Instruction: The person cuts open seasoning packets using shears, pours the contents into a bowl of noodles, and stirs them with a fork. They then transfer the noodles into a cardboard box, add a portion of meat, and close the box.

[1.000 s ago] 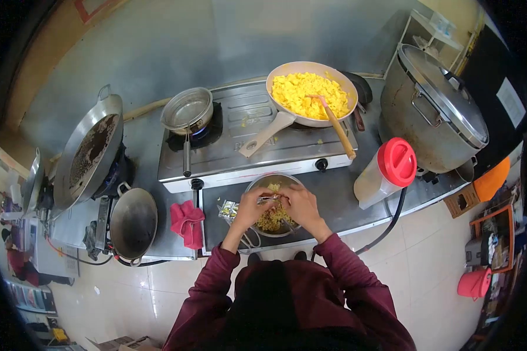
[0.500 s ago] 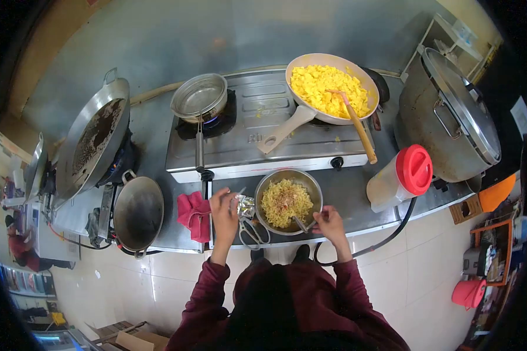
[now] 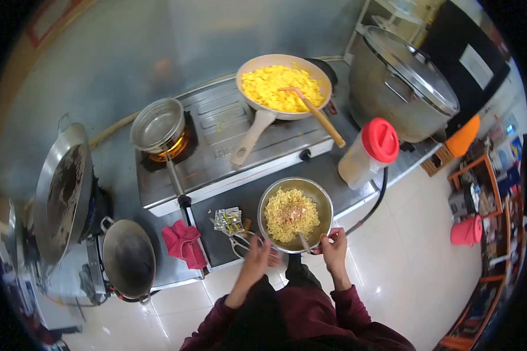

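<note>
A steel bowl [image 3: 328, 205] of cooked noodles [image 3: 287, 219] with reddish-brown seasoning on top is at the counter's front edge. A metal utensil [image 3: 304, 242] leans in its near side. My right hand [image 3: 334, 245] pinches the bowl's right near rim. My left hand [image 3: 257, 260] is just left of the bowl, fingers apart, holding nothing. Beside it lie scissors [image 3: 238, 245] and torn silver packets [image 3: 228, 220], partly behind the hand. A pink cloth [image 3: 184, 243] is further left.
A small pot [image 3: 158, 126] sits over an orange flame. A pan [image 3: 328, 88] holds yellow scrambled egg and a wooden-handled spatula [image 3: 323, 121]. Around them are a red-lidded jug [image 3: 363, 158], a large lidded pot [image 3: 375, 93], an empty wok [image 3: 129, 257] and a large stained wok [image 3: 67, 193].
The view has turned and shifted. My left hand has moved down from above the packets to near the bowl's lower left. The flame under the small pot has gone from blue to orange.
</note>
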`<state>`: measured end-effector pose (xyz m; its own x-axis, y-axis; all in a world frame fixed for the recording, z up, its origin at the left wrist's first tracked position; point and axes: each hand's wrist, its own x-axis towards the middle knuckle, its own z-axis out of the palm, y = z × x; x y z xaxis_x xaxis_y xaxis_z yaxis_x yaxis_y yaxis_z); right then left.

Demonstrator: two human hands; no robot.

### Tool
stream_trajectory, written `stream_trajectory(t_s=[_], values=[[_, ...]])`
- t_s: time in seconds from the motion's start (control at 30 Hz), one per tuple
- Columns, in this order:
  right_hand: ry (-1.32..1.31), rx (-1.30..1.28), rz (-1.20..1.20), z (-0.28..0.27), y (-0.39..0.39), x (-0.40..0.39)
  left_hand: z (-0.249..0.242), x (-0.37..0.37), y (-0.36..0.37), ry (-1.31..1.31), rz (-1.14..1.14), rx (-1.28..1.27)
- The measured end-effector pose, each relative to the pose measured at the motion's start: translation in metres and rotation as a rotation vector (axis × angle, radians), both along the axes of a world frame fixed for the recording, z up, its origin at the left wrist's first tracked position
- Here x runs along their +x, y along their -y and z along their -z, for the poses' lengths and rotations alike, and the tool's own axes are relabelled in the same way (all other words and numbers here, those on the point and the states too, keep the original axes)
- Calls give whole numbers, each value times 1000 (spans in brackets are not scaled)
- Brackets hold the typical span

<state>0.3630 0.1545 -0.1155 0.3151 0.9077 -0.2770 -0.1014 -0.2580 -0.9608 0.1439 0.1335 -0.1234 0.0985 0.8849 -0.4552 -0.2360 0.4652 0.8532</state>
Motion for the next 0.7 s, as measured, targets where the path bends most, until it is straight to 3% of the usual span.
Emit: stream_trajectory(t_s=[0.1, 0.23, 0.3, 0.47, 0.6, 0.67, 0.7], values=[[-84, 43, 153, -11, 43, -6, -22, 50, 27, 233, 40, 9], [-157, 118, 323, -15, 103, 15, -5, 91, 55, 173, 70, 91], [-134, 184, 415, -10, 124, 36, -28, 123, 71, 173, 65, 83], [-156, 221, 577, -4, 197, 127, -35, 230, 128, 234, 182, 1], [-226, 265, 765, -3, 280, 218, -16, 335, 179, 171, 369, 116], [-188, 125, 797, -20, 312, 263, -29, 388, 199, 135, 449, 132], [118, 52, 878, -23, 311, 260, -22, 391, 188, 149, 472, 124]])
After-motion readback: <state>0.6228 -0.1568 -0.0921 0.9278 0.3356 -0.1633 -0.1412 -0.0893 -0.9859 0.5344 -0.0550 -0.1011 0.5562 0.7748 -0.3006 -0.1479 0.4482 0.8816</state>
